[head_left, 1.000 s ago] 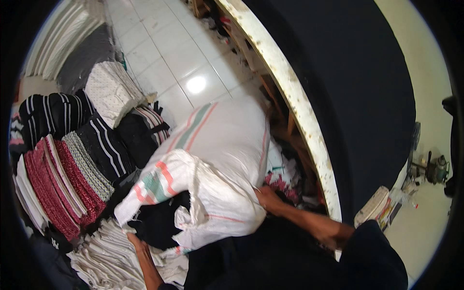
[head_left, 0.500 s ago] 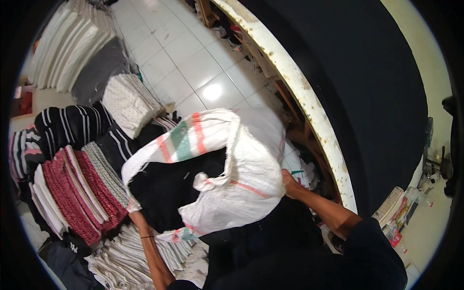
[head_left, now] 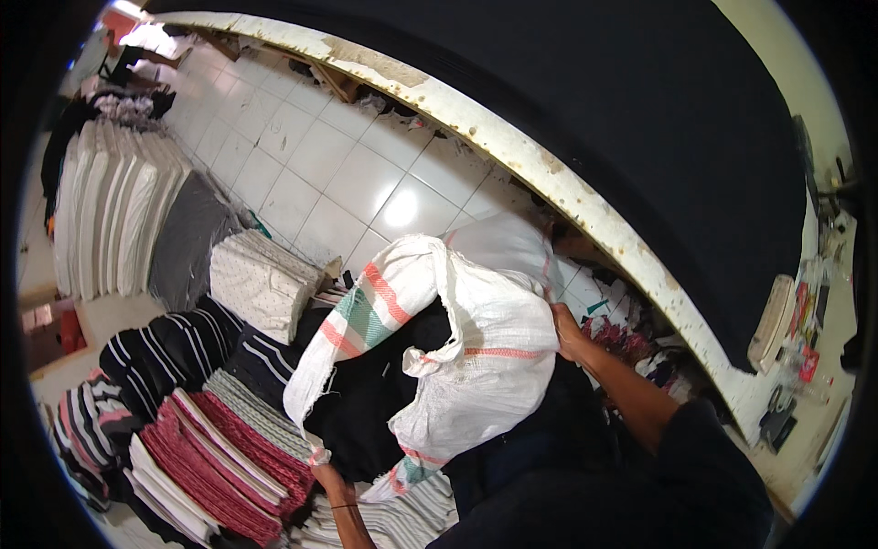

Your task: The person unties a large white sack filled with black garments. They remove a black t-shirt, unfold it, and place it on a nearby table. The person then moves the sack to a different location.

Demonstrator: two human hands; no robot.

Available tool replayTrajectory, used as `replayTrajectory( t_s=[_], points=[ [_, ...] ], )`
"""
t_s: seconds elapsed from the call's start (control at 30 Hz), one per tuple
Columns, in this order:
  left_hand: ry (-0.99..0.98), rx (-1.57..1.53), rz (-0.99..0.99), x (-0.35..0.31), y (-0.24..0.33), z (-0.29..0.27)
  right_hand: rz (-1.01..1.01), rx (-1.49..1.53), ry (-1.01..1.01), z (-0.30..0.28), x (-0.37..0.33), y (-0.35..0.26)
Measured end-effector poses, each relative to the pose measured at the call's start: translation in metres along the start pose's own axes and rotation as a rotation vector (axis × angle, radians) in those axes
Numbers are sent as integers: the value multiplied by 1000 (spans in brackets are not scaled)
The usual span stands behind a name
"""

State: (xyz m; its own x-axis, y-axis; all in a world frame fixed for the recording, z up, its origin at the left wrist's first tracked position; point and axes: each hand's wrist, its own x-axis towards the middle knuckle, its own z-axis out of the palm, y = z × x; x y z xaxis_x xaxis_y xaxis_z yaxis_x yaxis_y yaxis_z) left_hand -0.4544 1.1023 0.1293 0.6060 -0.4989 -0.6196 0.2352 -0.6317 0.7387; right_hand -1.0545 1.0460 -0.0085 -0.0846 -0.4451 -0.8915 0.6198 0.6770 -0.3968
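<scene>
A white woven sack (head_left: 494, 311) with orange and green stripes hangs in front of me, its mouth gaping toward me. Dark fabric (head_left: 366, 384) shows within the opening; I cannot tell whether it lies inside the sack or behind it. At the lower left, my left hand (head_left: 329, 476) is closed on a bunched corner of the sack's rim. My right hand (head_left: 569, 334) grips the sack's right side, and the fingertips are hidden behind the weave.
Folded fabric stacks stand on the left: red (head_left: 215, 457), dotted cream (head_left: 265, 279), black striped (head_left: 174, 352) and tall white (head_left: 114, 210). Below the sack lies a pale folded pile (head_left: 393, 517). A long table with a chipped white edge (head_left: 549, 165) bears black cloth (head_left: 640, 137). White floor tiles (head_left: 320, 197) run between.
The view has turned, so the table edge and stacks sit differently in the picture. Both hands keep their hold, and the sack appears slightly farther right and lower.
</scene>
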Motion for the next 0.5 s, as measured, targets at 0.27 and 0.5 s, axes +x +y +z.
replayTrajectory(
  t_s=[0.27, 0.5],
  points=[
    [-265, 153, 187, 60, 82, -7, -265, -403, 353, 18, -126, 108],
    [-463, 415, 303, 122, 165, 58, -199, -74, 443, 47, -185, 226]
  ],
)
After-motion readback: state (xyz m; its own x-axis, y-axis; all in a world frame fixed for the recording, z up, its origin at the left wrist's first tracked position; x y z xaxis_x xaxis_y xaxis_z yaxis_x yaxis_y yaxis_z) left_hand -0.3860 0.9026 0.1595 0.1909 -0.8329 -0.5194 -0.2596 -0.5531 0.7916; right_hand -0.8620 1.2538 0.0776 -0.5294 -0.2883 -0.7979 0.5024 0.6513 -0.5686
